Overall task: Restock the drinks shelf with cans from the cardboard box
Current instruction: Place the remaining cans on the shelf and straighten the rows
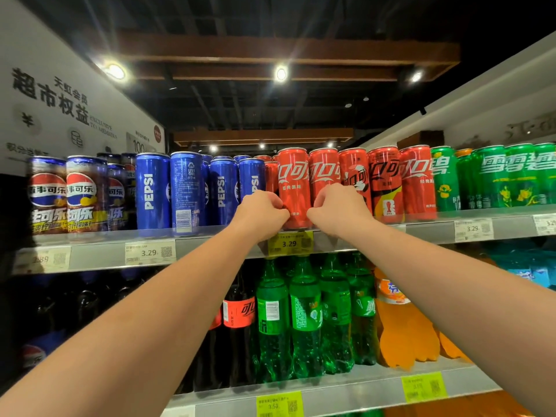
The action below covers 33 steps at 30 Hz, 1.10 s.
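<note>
1. Up at the top of the rack in front of us runs the drinks shelf [210,251]. It is a long grey board, and it is packed with tall cans standing in rows.
2. Under it is the lower shelf [346,395], which holds big bottles. There are dark bottles [240,326] on the left, green bottles [305,320] in the middle and orange bottles [397,326] on the right.
3. On the drinks shelf, the blue cans [152,191] stand on the left, the red cans [416,182] stand in the middle and the green cans [493,176] stand on the right.
4. Our two bare arms reach up from the bottom corners and meet at the middle of the drinks shelf.
5. Our left hand [261,212] is at the left side of one red can [293,188]. Its fingers are curled tight against that can.
6. Our right hand [337,209] is at the right side of the same can. Its thumb touches the can and its fingers are curled in. This hand also hides part of the next can in the red row.
7. The red can stands upright at the front edge of the drinks shelf. It is the first one in the red row, just beside the last blue can, and it is squeezed between our two hands.
8. Just below the red can, a yellow price tag [290,242] sticks to the front of the shelf. A white price tag [149,252] sits further left, under the blue cans.
</note>
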Each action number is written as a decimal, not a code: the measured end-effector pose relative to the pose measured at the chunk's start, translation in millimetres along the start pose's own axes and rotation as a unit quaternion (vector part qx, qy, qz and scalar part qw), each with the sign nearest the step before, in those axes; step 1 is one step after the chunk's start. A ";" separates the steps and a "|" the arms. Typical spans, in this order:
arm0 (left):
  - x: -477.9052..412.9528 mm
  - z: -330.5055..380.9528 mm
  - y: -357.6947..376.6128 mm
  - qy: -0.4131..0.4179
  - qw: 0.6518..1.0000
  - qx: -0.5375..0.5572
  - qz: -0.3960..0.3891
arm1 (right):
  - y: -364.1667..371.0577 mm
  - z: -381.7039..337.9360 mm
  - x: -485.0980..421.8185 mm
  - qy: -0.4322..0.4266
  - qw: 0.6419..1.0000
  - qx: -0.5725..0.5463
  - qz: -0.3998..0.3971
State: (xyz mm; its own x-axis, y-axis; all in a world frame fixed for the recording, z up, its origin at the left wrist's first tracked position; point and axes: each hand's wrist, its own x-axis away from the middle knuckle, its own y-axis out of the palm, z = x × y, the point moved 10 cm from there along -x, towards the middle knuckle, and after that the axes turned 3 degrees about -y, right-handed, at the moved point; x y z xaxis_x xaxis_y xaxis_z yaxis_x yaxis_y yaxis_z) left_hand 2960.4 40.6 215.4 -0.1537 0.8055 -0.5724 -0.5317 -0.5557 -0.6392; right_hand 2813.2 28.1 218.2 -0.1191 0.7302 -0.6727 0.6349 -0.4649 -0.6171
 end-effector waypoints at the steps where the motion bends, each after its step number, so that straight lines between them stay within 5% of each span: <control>1: 4.9 2.8 0.5 0.003 1.000 -0.023 -0.009 | 1.9 -1.7 3.3 -0.008 0.999 0.031 -0.025; 13: 79.7 11.6 2.7 -0.069 0.979 -0.194 -0.001 | -4.4 2.0 48.3 -0.094 0.978 0.111 -0.148; 33: 294.3 -63.6 158.7 -0.239 0.929 -0.260 -0.110 | 125.4 99.7 253.6 -0.173 0.923 0.067 -0.337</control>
State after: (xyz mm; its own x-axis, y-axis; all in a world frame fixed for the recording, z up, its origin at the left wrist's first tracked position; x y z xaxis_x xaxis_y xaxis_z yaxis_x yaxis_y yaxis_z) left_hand 2883.8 176.4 -87.2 -0.5064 0.8424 -0.1843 -0.1383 -0.2903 -0.9469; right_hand 2786.4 105.0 -70.5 -0.7035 0.6840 -0.1931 0.2302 -0.0378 -0.9724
